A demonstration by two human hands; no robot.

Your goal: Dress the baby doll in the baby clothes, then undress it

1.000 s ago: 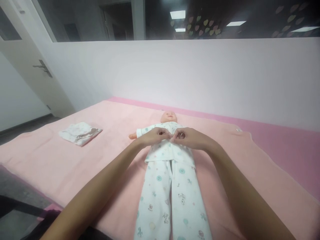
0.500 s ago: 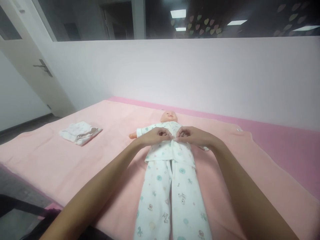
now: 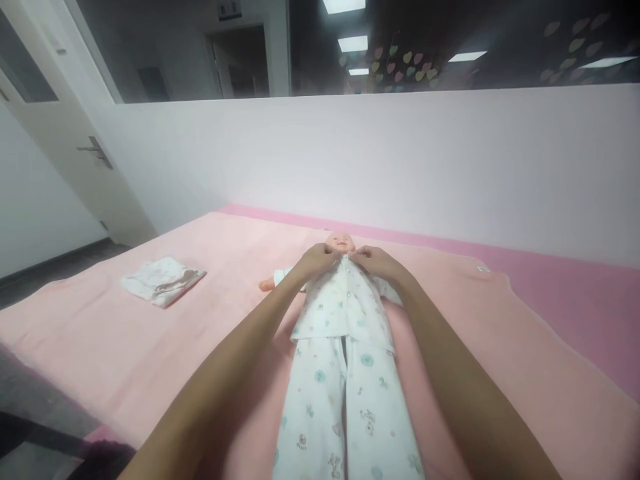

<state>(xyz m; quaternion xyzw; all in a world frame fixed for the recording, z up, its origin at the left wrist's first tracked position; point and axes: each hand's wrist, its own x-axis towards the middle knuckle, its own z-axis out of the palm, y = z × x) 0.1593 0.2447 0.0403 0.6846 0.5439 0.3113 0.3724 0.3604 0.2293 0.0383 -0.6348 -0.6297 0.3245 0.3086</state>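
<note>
- The doll [image 3: 341,243] is laid face up on the blanket [image 3: 225,300], its head pointed towards the wall [image 3: 400,160], presumably so that the chest can be reached by both hands.
- The shirt [image 3: 345,307] is worn by the doll, its front seam run down the middle of the chest; whether the seam is fastened all the way cannot be told.
- At the doll's neck, the left side of the collar is pinched by the curled fingers of the left hand [image 3: 316,259].
- Just beside it, also at the doll's neck, the collar's other side is pinched by the bent fingers of the right hand [image 3: 379,260]; a matched grip is probably used so that both edges are held level.
- The doll's legs are covered by the trousers [image 3: 320,407], laid straight, perhaps so that the body is not twisted.
- Well apart from the doll, to its left in the view, a folded cloth [image 3: 164,281] is placed, seemingly where the arms are not hindered.
</note>
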